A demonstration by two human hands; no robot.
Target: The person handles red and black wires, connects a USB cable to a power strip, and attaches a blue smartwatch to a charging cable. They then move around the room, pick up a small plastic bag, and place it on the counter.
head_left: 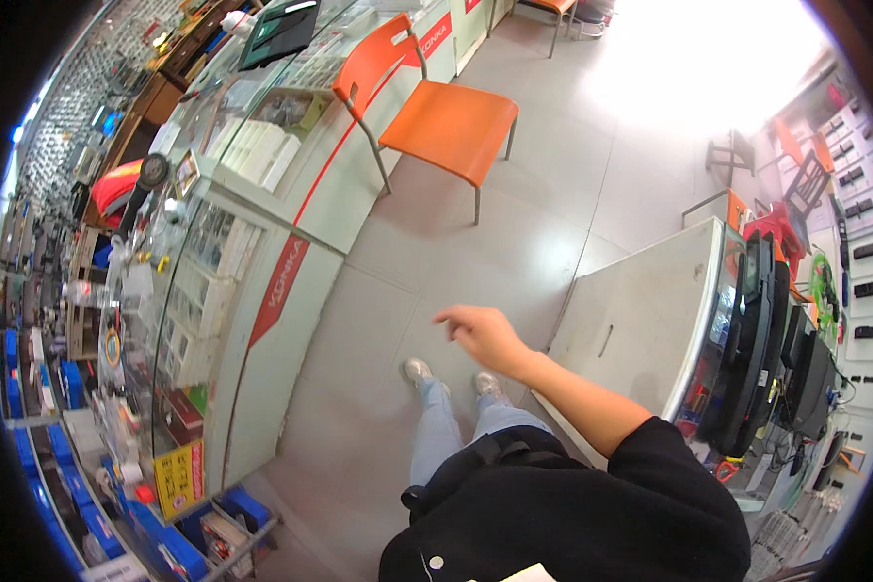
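Observation:
My right hand (483,335) is stretched out in front of me at waist height, fingers loosely spread and pointing left, holding nothing. It hangs over the grey tiled floor, between a glass display counter (225,291) on my left and a white cabinet (640,320) on my right. My left hand is not in view. Below the hand I see my jeans and pale shoes (418,370), and my black top fills the lower edge.
An orange chair (436,112) stands ahead by the counter. The counter holds small boxes and packaged goods. Blue bins (179,553) sit low on the left. Dark monitors (761,339) and orange stools (795,184) crowd the right side.

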